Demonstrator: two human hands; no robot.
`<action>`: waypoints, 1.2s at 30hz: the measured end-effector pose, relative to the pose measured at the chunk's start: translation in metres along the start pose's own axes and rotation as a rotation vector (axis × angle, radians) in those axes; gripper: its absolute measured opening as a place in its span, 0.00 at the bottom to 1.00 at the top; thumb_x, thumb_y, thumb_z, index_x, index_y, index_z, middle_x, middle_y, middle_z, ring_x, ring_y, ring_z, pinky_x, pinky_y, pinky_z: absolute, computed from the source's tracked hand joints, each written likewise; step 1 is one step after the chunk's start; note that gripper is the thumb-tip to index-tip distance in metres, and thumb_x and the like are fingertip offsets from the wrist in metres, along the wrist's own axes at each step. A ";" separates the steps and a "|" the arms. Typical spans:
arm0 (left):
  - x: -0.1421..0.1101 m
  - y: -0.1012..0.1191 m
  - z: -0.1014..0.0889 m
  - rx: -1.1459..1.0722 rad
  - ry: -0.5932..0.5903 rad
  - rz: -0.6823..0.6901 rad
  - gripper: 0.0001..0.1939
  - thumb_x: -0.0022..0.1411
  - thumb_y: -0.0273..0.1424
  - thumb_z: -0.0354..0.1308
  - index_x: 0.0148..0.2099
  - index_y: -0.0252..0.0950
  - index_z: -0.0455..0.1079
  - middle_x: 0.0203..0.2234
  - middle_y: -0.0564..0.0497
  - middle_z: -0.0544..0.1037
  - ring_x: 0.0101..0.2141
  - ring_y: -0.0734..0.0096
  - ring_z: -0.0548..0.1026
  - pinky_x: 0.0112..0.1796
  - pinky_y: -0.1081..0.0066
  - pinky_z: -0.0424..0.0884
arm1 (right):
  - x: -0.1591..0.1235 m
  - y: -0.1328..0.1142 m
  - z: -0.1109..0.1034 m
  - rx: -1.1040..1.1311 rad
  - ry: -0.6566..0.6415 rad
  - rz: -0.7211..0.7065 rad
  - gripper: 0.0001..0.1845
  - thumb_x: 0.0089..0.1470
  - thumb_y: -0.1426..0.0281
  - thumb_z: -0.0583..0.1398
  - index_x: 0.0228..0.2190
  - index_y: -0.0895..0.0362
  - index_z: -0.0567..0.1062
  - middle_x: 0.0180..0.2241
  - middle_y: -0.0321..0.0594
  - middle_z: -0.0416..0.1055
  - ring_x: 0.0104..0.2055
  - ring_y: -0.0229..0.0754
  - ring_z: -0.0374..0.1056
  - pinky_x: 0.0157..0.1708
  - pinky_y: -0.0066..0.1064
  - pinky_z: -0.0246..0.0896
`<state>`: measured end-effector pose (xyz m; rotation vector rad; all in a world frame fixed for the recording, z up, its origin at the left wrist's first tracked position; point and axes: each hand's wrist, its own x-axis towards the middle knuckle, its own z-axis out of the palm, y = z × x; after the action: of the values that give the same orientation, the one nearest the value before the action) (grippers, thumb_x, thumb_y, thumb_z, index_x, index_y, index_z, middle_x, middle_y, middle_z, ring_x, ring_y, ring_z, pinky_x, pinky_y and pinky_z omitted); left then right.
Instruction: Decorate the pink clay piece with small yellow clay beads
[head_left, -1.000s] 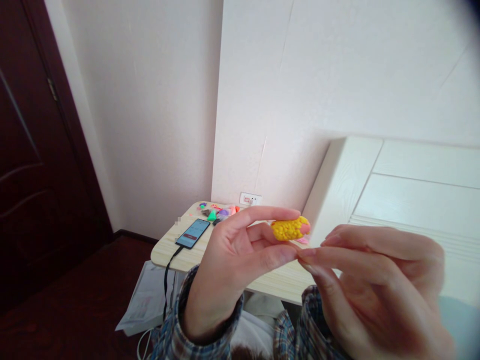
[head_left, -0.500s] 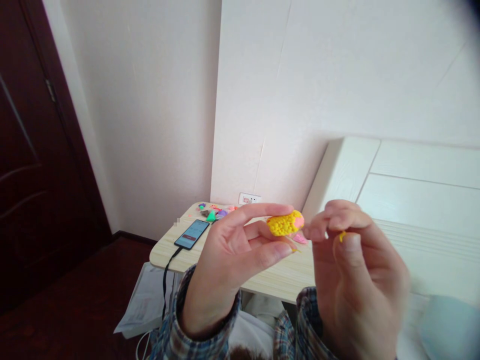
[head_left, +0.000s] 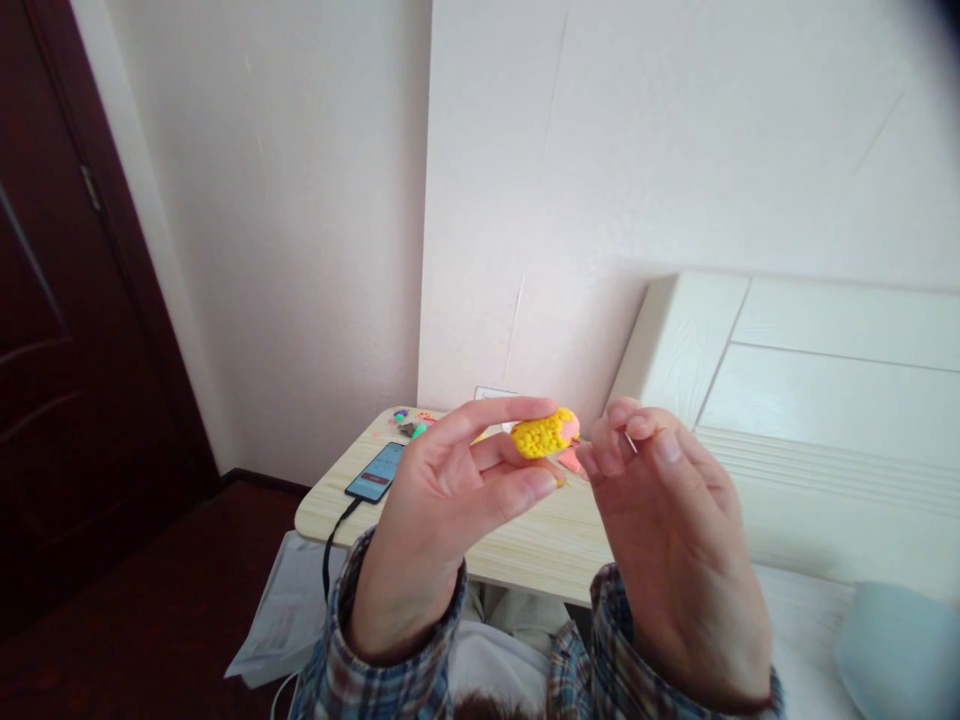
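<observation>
Lump (head_left: 541,434) in left grip (head_left: 439,500), above thumb (head_left: 517,492)

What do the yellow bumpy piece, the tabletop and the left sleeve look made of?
Yellow bumpy piece: perhaps modelling clay, fairly matte, covered in small rounded lumps with a pink patch. Tabletop: wood or wood-look laminate, smooth, pale streaky grain; can't tell which. Left sleeve: woven cloth, perhaps cotton, matte, plaid with soft folds.
</observation>
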<state>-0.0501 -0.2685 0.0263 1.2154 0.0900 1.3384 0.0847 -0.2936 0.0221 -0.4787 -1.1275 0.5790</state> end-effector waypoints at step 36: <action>-0.001 -0.001 -0.001 -0.024 -0.099 -0.041 0.14 0.54 0.23 0.69 0.43 0.43 0.80 0.38 0.53 0.84 0.39 0.75 0.80 0.38 0.80 0.75 | -0.006 -0.005 -0.007 -0.188 -0.087 -0.142 0.07 0.58 0.70 0.62 0.32 0.49 0.82 0.33 0.36 0.72 0.37 0.38 0.67 0.37 0.31 0.62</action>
<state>-0.0507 -0.2678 0.0249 1.2511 0.0289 1.2384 0.0906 -0.3016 0.0180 -0.5337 -1.2947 0.3752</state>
